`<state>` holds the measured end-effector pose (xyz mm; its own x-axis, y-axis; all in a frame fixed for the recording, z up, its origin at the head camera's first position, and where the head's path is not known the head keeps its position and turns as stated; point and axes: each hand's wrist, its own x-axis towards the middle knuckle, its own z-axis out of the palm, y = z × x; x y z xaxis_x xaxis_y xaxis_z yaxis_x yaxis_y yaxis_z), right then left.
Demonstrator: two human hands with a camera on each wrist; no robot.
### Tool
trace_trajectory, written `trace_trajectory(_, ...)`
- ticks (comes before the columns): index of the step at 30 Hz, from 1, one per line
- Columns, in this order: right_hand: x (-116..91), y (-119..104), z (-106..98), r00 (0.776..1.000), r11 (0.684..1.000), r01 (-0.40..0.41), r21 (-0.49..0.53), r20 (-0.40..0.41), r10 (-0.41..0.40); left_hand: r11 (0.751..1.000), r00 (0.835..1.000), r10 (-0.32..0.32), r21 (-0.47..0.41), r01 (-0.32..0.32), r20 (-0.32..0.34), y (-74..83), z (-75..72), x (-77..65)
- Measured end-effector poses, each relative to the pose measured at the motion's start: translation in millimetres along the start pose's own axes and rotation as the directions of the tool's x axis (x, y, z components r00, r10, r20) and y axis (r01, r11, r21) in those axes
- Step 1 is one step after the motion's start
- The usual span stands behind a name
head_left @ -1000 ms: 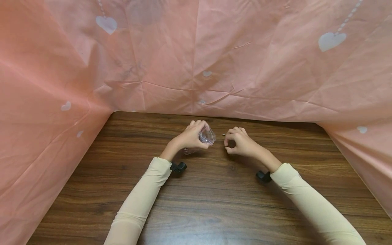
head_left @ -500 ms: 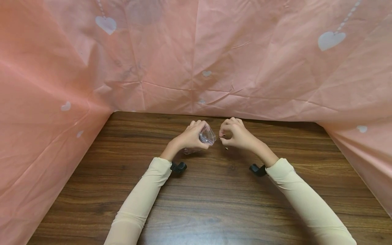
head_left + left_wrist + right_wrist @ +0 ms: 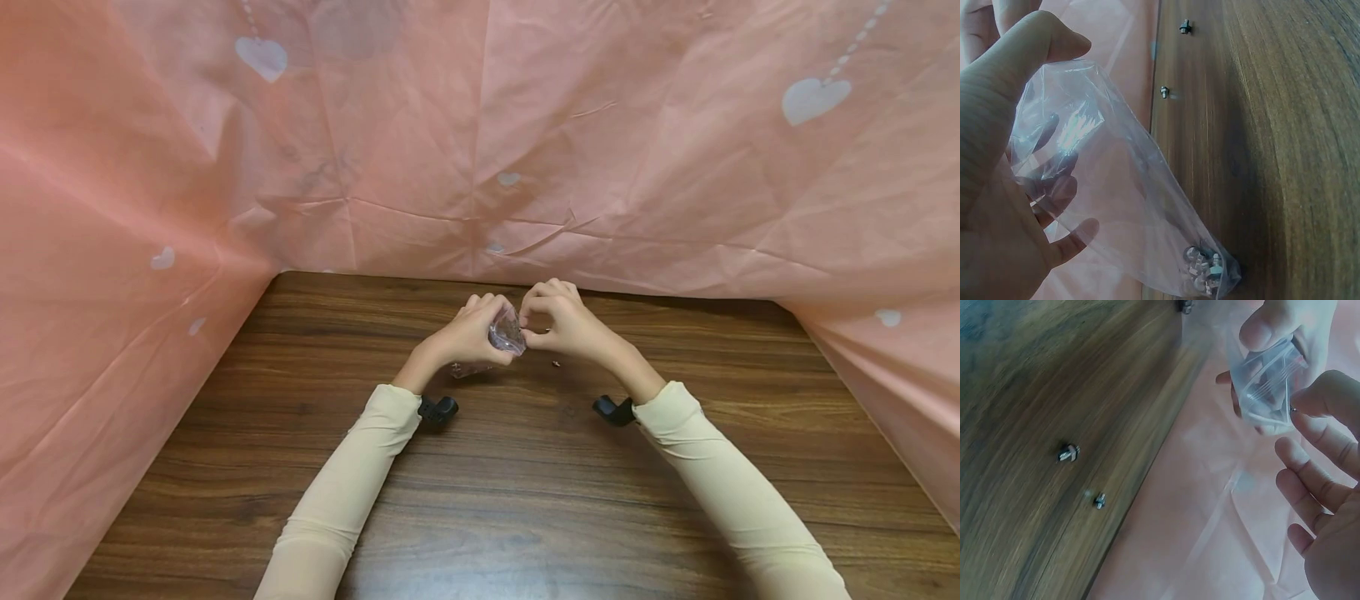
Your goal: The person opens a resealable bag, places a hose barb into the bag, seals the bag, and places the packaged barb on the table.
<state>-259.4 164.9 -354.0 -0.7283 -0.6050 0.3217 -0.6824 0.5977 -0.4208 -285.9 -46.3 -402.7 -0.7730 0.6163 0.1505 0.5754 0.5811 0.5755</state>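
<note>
My left hand [image 3: 467,335] holds a clear plastic zip bag [image 3: 1119,187] by its mouth, thumb and fingers spreading the opening. Several small metal screws [image 3: 1205,269] lie in the bag's bottom corner. At the mouth, my right hand [image 3: 572,330] pinches a tiny metal screw [image 3: 1294,410] between thumb and forefinger, mostly hidden by the fingertips. Its other fingers are loosely bent. Two more screws lie apart on the wooden table, a larger one [image 3: 1069,452] and a smaller one [image 3: 1099,500].
The dark wooden table [image 3: 480,483] ends at a pink cloth [image 3: 420,150] with white hearts, which hangs behind and at both sides. Black wrist cameras [image 3: 438,410] sit by both sleeve cuffs.
My right hand has moved left, up to the bag's mouth, with a screw at its fingertips. A screw on the table has come into view below it. The left hand and bag stay nearly still.
</note>
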Motion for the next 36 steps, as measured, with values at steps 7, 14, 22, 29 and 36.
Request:
trace_trajectory(7, 3.2, -2.8, 3.5, 1.0, 1.0, 0.016, 0.006, -0.007, -0.016, 1.0, 1.0, -0.008, 0.007, 0.008, 0.013, 1.1, -1.3, -0.6)
trace_trajectory(14, 3.1, -3.3, 3.9, 1.0, 1.0, 0.01, -0.004, -0.008, -0.01, 1.0, 1.0, -0.004, 0.01, 0.004, 0.008, 1.7, -2.1, -1.5)
trace_trajectory(22, -4.8, 2.5, 0.4, 1.0, 1.0, -0.016, -0.023, -0.004, 0.016, 1.0, 1.0, -0.007, 0.006, 0.007, -0.006, 2.1, -1.8, -1.2)
trace_trajectory(29, -17.1, 13.4, -0.6, 0.999, 0.998, -0.037, -0.056, 0.002, 0.037, 1.0, 1.0, -0.004, 0.009, 0.004, -0.014, 1.2, -1.3, -1.4)
trace_trajectory(36, -31.3, 26.1, 2.7, 0.996, 0.996, -0.065, -0.063, 0.057, 0.069, 1.0, 1.0, -0.003, 0.006, 0.003, -0.012, 1.3, -2.2, -2.7)
